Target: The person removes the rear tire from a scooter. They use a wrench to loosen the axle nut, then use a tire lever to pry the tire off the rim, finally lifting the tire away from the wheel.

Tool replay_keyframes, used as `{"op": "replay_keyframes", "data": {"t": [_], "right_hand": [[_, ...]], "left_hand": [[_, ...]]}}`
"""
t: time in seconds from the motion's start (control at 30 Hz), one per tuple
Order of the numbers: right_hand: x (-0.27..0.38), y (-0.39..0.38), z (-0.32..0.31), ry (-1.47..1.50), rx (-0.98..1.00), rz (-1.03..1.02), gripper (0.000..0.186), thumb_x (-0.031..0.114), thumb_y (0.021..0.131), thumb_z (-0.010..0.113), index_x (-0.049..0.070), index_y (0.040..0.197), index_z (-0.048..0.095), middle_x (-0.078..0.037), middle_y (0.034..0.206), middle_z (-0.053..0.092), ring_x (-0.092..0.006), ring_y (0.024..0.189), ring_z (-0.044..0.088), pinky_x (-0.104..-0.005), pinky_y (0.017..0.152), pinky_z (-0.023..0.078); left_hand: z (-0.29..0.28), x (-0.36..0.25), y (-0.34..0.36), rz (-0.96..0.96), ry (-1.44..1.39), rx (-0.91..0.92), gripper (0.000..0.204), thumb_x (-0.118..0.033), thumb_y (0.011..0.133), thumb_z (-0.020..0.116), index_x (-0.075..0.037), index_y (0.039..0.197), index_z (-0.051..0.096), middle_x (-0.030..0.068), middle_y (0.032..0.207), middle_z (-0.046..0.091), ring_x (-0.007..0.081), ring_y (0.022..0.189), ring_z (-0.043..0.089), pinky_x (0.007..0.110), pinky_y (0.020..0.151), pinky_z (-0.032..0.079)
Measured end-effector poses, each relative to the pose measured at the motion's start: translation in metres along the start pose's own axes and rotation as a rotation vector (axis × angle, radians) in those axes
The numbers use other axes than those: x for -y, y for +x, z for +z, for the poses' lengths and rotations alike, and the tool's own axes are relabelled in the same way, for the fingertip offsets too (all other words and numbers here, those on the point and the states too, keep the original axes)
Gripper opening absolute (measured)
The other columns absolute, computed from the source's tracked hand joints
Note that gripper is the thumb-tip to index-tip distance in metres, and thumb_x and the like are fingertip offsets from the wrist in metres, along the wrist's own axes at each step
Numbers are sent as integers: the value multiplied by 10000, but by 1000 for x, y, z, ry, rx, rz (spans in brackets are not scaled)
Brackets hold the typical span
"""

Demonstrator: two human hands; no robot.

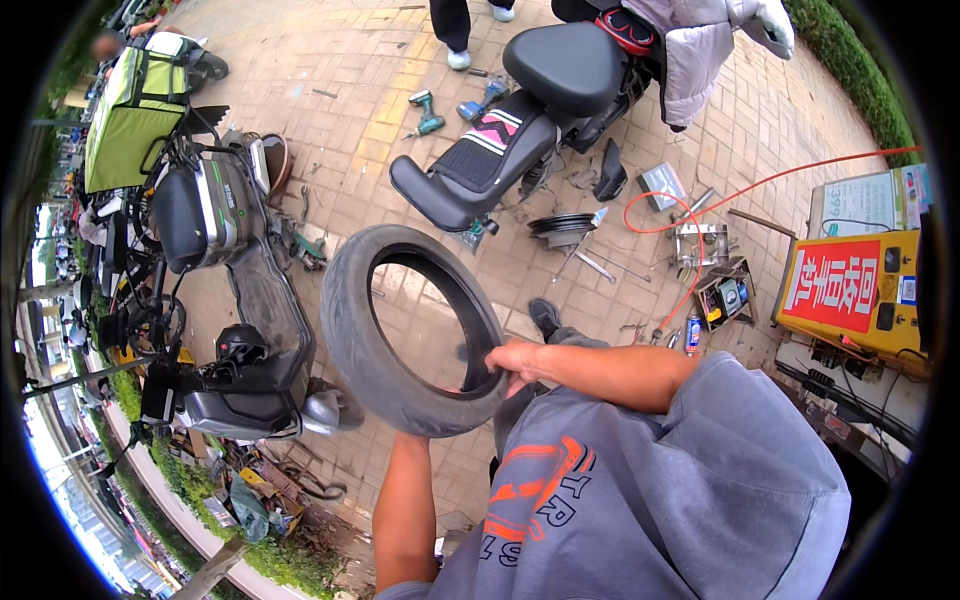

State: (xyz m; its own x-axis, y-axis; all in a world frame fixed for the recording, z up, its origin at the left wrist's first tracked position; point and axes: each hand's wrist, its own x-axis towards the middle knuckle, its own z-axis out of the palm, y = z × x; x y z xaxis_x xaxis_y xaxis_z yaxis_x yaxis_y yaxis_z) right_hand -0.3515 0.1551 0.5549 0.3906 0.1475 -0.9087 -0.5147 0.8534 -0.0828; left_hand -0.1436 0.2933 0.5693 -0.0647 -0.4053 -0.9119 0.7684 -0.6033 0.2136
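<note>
A worn black scooter tyre (352,330), off any wheel, is held up in front of me with paving showing through its middle. My right hand (511,362) grips its right side, with the fingers at the inner edge and the thumb on top. Under the near side is my left hand (413,440), mostly covered by the tyre; a bit of finger shows inside the lower rim. Beyond the tyre, a bare black wheel rim (563,230) lies on the ground by a parked scooter with a black seat (563,68).
At the left stands another scooter (240,270) with a green delivery box (135,115). Two cordless drills, one green (427,113) and one blue (484,100), lie ahead. To the right are a red air hose (760,185), a toolbox (727,293), a blue can (692,333) and a yellow cabinet (890,290).
</note>
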Motion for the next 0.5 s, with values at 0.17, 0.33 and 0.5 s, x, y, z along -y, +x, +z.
{"op": "replay_keyframes", "data": {"t": [0.17, 0.33, 0.5], "right_hand": [[-6, -2, 0, 31, -5, 20, 400, 83, 755, 616, -93, 1110, 568, -246, 1045, 634, -411, 896, 667, -536, 728, 582], [-2, -5, 2, 7, -35, 24, 416, 100, 759, 610, -86, 1127, 559, -245, 1045, 634, -412, 884, 668, -524, 731, 584], [-1, -1, 1, -22, -15, 54, 438, 123, 764, 602, -66, 1156, 548, -247, 1076, 629, -409, 890, 669, -519, 737, 582]], "left_hand": [[-2, 3, -3, -28, 11, -12, 536, -423, 951, 496, 1, 1279, 490, 159, 1158, 611, 323, 1023, 599, 442, 895, 491], [-1, 4, -6, -36, 15, -14, 544, -426, 952, 494, 3, 1286, 482, 162, 1166, 606, 324, 1031, 596, 442, 900, 488], [2, 2, -6, -37, 28, -8, 552, -430, 953, 491, 5, 1294, 474, 165, 1175, 601, 325, 1039, 592, 442, 905, 485]]}}
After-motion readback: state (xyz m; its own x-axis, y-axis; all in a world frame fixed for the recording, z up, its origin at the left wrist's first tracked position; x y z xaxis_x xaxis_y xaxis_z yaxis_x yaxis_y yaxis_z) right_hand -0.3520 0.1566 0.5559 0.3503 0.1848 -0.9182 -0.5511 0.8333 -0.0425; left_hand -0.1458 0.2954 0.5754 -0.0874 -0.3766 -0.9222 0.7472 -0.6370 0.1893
